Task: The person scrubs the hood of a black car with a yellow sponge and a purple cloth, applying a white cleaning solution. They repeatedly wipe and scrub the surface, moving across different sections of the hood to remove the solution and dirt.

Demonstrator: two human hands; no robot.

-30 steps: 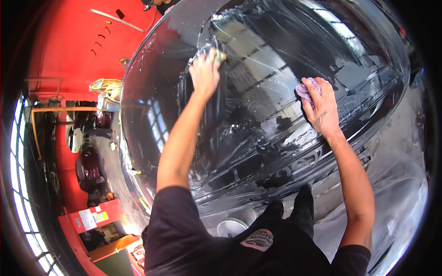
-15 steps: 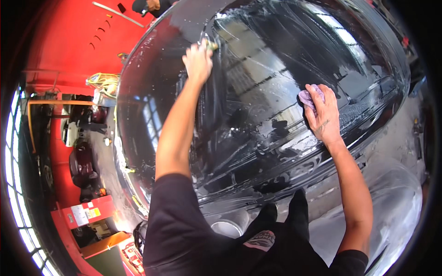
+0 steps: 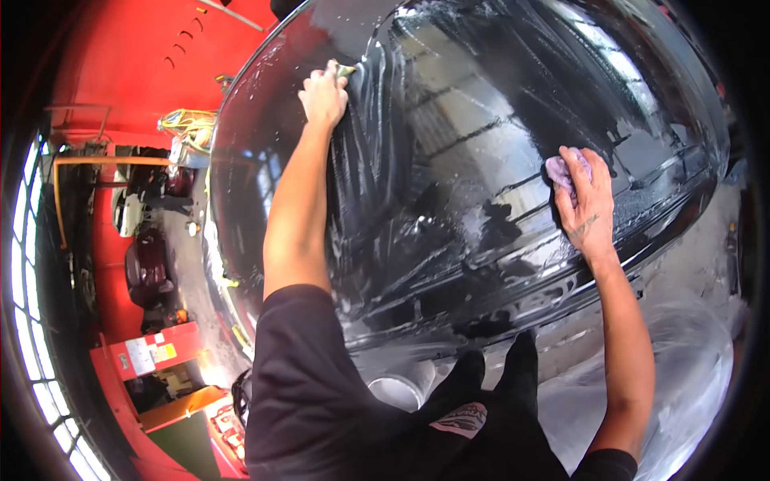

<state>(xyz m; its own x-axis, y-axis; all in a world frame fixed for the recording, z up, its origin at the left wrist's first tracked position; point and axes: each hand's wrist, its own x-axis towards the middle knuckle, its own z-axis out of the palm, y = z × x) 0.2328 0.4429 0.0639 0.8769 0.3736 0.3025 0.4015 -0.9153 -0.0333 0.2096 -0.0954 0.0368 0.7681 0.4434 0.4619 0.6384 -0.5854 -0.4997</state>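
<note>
A glossy black car panel (image 3: 461, 132), wet and streaked with a whitish film, fills the middle and upper part of the head view. On its upper left part, my left hand (image 3: 323, 100) is closed on a small yellow-green pad (image 3: 346, 70), mostly hidden by the fingers. Whitish streaks run down the panel just right of this hand. Further right, my right hand (image 3: 592, 207) grips a crumpled purple cloth (image 3: 559, 171) against the panel, its fingers bent over it.
A whitish bucket (image 3: 397, 390) stands on the floor by my legs. Translucent plastic sheeting (image 3: 682, 377) lies at the lower right. Coiled yellow hose or cable (image 3: 188, 124) hangs at the left before a red wall (image 3: 120, 72). An orange-and-red cabinet (image 3: 180, 417) stands lower left.
My left hand has slid left across the panel with the pad, and new streaks show to its right. The purple cloth stays at about the same spot. The view has shifted slightly.
</note>
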